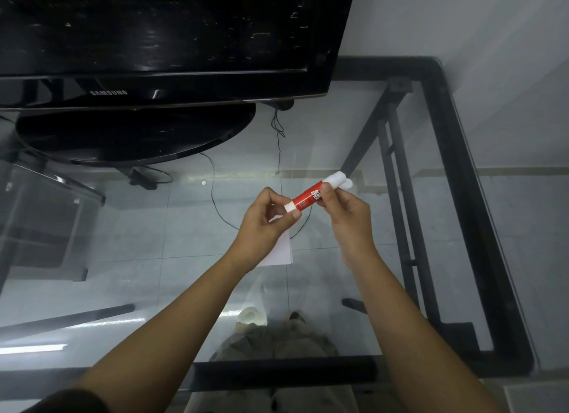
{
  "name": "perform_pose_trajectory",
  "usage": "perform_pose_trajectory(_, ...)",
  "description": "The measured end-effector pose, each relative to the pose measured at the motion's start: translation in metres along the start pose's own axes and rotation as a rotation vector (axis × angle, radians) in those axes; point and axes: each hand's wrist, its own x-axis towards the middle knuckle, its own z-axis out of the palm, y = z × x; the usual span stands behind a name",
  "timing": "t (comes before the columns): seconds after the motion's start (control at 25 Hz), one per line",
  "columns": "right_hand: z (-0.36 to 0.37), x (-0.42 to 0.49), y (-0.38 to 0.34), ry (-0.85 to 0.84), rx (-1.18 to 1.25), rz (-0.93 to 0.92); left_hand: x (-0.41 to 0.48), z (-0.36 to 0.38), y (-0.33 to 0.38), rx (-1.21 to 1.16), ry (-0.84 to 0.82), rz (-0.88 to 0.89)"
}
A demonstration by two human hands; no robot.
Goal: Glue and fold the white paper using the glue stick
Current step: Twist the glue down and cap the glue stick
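Hands, left point(267, 218) and right point(345, 209), pinch the red-and-white plastic glue stick point(304, 199); twisting (cap on) could drop it onto the glass table point(184, 258).

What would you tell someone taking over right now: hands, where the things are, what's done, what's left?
Left hand: fingertips pinching the white base end of the glue stick.
Right hand: gripping the red barrel near the white cap, which is on.
The stick is held in the air above the glass table.
White paper: lying on the table under the left hand, mostly hidden; it looks folded or layered.
Done: stick picked up.
Left: uncap, apply glue, fold. I cannot tell whether any glue is on the paper.
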Motion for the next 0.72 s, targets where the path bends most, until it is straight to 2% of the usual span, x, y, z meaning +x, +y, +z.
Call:
perform_pose_trajectory(0.08,0.001,-0.001,-0.001,-0.023,0.003,0.010,-0.001,0.002,0.002,0.217,0.106,0.166)
perform_pose_trajectory(0.16,0.003,-0.001,-0.003,-0.043,0.013,0.013,-0.002,0.004,0.004,0.321,0.166,0.228)
perform_pose_trajectory(0.28,0.003,-0.001,-0.004,-0.043,0.034,0.002,-0.005,0.003,0.005,0.154,0.104,0.106)
perform_pose_trajectory(0.4,0.000,-0.002,-0.004,-0.064,0.056,-0.004,-0.007,-0.001,0.004,0.182,0.106,0.126)
perform_pose_trajectory(0.48,-0.002,-0.003,-0.003,-0.085,0.085,-0.010,-0.006,-0.004,0.007,0.118,0.068,0.079)
perform_pose_trajectory(0.56,-0.004,-0.003,-0.004,-0.101,0.097,-0.022,-0.003,-0.005,0.010,-0.123,-0.008,-0.092)
perform_pose_trajectory(0.64,-0.004,-0.003,-0.005,-0.113,0.086,-0.018,0.001,-0.004,0.017,-0.445,-0.099,-0.428)
perform_pose_trajectory(0.72,-0.003,-0.005,-0.005,-0.136,0.061,-0.015,0.003,-0.005,0.023,-0.493,-0.148,-0.688)
